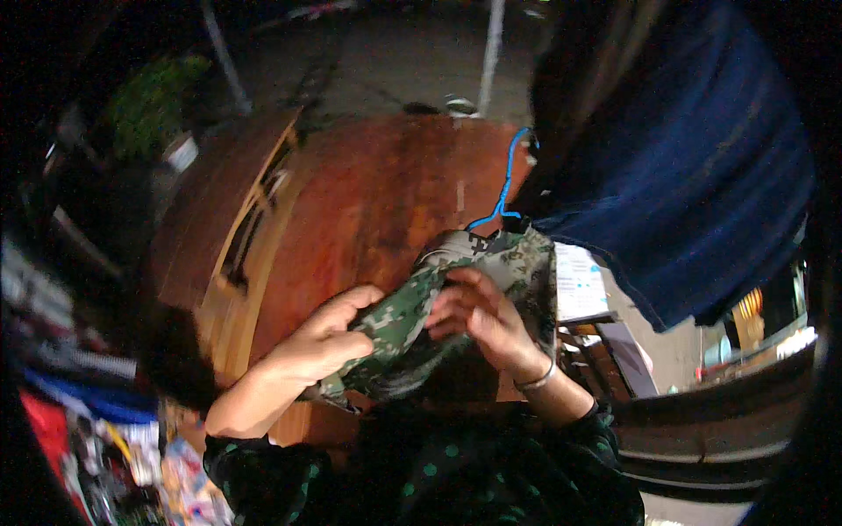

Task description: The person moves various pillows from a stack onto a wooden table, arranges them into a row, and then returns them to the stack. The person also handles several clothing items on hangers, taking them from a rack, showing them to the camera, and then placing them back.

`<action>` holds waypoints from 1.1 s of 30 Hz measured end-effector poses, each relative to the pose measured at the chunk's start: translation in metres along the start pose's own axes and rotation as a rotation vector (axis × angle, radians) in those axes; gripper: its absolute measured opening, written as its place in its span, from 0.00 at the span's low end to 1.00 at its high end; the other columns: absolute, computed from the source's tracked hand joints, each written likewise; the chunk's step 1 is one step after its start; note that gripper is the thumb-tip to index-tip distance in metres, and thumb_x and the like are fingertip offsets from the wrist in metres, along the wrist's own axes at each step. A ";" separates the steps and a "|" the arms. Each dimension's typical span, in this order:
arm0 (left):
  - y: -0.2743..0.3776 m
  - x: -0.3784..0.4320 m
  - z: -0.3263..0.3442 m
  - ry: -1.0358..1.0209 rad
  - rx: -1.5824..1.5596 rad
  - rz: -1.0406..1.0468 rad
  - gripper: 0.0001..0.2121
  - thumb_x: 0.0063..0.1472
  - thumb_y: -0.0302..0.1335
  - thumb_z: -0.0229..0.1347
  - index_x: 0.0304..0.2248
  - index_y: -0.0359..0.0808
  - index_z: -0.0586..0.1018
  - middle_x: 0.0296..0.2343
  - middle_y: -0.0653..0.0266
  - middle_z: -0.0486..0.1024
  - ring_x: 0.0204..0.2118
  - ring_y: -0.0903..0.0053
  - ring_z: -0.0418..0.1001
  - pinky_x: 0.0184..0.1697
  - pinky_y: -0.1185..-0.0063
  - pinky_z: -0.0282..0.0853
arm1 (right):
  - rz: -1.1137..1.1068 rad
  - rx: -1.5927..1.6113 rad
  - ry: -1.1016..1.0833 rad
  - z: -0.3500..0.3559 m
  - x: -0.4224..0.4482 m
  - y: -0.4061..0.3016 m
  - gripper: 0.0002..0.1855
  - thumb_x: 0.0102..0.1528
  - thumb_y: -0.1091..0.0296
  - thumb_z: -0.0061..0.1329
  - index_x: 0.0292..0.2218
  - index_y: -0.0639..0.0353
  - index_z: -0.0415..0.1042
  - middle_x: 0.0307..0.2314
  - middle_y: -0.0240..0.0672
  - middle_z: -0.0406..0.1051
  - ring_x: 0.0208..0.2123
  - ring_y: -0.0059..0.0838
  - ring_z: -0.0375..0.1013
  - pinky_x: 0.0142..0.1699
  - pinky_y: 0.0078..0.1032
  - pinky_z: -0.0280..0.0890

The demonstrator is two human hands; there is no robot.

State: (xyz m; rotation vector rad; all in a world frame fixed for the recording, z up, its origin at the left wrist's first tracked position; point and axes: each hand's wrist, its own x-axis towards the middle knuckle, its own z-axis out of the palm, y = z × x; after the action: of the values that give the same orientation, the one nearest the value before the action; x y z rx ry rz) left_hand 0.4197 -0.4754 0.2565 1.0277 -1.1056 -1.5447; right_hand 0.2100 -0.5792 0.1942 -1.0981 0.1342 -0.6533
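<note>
A camouflage garment [401, 322] with a green digital pattern is bunched in front of me. A blue wire clothes hanger [506, 177] shows its hook and neck above the cloth's far end. My left hand [335, 335] grips the garment's left side between thumb and fingers. Over the cloth's right part is my right hand [483, 315], blurred, its fingers slightly curled and spread with no fabric visible between them. Whether its fingertips touch the garment is unclear. Folds hide most of the hanger.
Beneath lies a reddish-brown wooden surface [355, 191]. A dark blue cloth [691, 177] hangs close on the right. Beside it is a white sheet [579, 283] bearing writing. A narrow wooden frame [253, 204] stands left. Colourful clutter [131, 454] fills the lower left; a plant [154, 105] is further off.
</note>
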 end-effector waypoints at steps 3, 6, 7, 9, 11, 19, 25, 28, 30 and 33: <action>-0.030 -0.031 -0.001 0.165 0.069 0.087 0.16 0.44 0.19 0.44 0.38 0.30 0.63 0.27 0.69 0.64 0.31 0.81 0.61 0.36 0.83 0.58 | 0.149 -0.020 0.052 0.017 0.041 0.039 0.25 0.53 0.63 0.42 0.47 0.62 0.48 0.33 0.35 0.61 0.36 0.25 0.65 0.41 0.27 0.63; -0.053 -0.081 0.029 0.509 0.856 0.183 0.22 0.43 0.20 0.46 0.42 0.28 0.58 0.34 0.49 0.59 0.39 0.60 0.59 0.42 0.72 0.56 | 0.076 -0.089 -0.038 0.084 0.061 0.051 0.21 0.49 0.74 0.47 0.43 0.60 0.54 0.32 0.30 0.61 0.34 0.19 0.62 0.38 0.18 0.60; -0.071 -0.086 0.034 0.567 0.903 0.256 0.25 0.44 0.22 0.48 0.44 0.27 0.55 0.40 0.47 0.55 0.44 0.58 0.55 0.47 0.70 0.53 | 0.079 -0.147 -0.076 0.091 0.067 0.059 0.22 0.48 0.76 0.48 0.43 0.60 0.54 0.32 0.29 0.61 0.35 0.18 0.61 0.38 0.18 0.60; -0.083 -0.103 0.044 0.665 0.910 0.388 0.29 0.47 0.26 0.53 0.46 0.26 0.53 0.43 0.46 0.54 0.47 0.56 0.54 0.50 0.70 0.51 | 0.109 -0.177 -0.229 0.111 0.078 0.071 0.24 0.43 0.83 0.42 0.44 0.62 0.57 0.34 0.27 0.62 0.37 0.17 0.60 0.42 0.18 0.57; -0.079 -0.123 0.048 0.621 0.908 0.327 0.32 0.49 0.31 0.56 0.48 0.27 0.53 0.46 0.46 0.51 0.50 0.56 0.52 0.52 0.70 0.50 | 0.116 -0.217 -0.389 0.128 0.088 0.074 0.26 0.41 0.84 0.38 0.45 0.63 0.58 0.35 0.27 0.63 0.37 0.17 0.61 0.43 0.19 0.57; -0.110 -0.256 -0.059 1.541 0.867 0.509 0.22 0.53 0.23 0.50 0.47 0.29 0.60 0.44 0.57 0.61 0.46 0.71 0.61 0.50 0.75 0.56 | 0.403 -0.214 -0.957 0.184 0.109 0.101 0.36 0.44 0.83 0.43 0.54 0.65 0.46 0.49 0.34 0.55 0.51 0.23 0.53 0.56 0.24 0.46; -0.093 -0.403 -0.146 1.728 1.391 0.227 0.25 0.55 0.41 0.47 0.47 0.33 0.61 0.46 0.52 0.59 0.51 0.63 0.55 0.53 0.73 0.48 | 0.698 -0.254 -1.314 0.294 0.162 0.129 0.35 0.46 0.79 0.44 0.54 0.65 0.46 0.50 0.35 0.54 0.51 0.24 0.52 0.55 0.25 0.46; -0.104 -0.451 -0.149 1.647 1.110 0.168 0.18 0.53 0.43 0.47 0.25 0.34 0.71 0.21 0.58 0.68 0.30 0.61 0.66 0.38 0.69 0.58 | 0.892 -0.149 -1.356 0.330 0.188 0.157 0.38 0.40 0.82 0.40 0.54 0.66 0.45 0.48 0.33 0.57 0.50 0.22 0.54 0.54 0.22 0.47; -0.108 -0.475 -0.144 1.611 1.201 0.212 0.19 0.54 0.44 0.46 0.20 0.34 0.69 0.17 0.56 0.66 0.23 0.58 0.65 0.24 0.70 0.59 | 0.891 -0.148 -1.418 0.360 0.207 0.185 0.38 0.40 0.82 0.41 0.54 0.66 0.46 0.46 0.33 0.59 0.48 0.21 0.55 0.53 0.22 0.48; -0.112 -0.495 -0.137 1.866 1.269 0.064 0.21 0.49 0.47 0.50 0.18 0.35 0.68 0.14 0.59 0.64 0.20 0.61 0.65 0.22 0.72 0.59 | 0.787 -0.275 -1.575 0.387 0.245 0.221 0.37 0.40 0.82 0.42 0.53 0.67 0.47 0.45 0.34 0.60 0.47 0.23 0.57 0.52 0.22 0.50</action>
State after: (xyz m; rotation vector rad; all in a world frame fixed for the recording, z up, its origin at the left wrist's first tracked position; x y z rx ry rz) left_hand 0.6272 -0.0011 0.1671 2.2853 -0.4480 0.7415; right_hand 0.6608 -0.3473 0.2376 -1.4106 -0.6949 1.0316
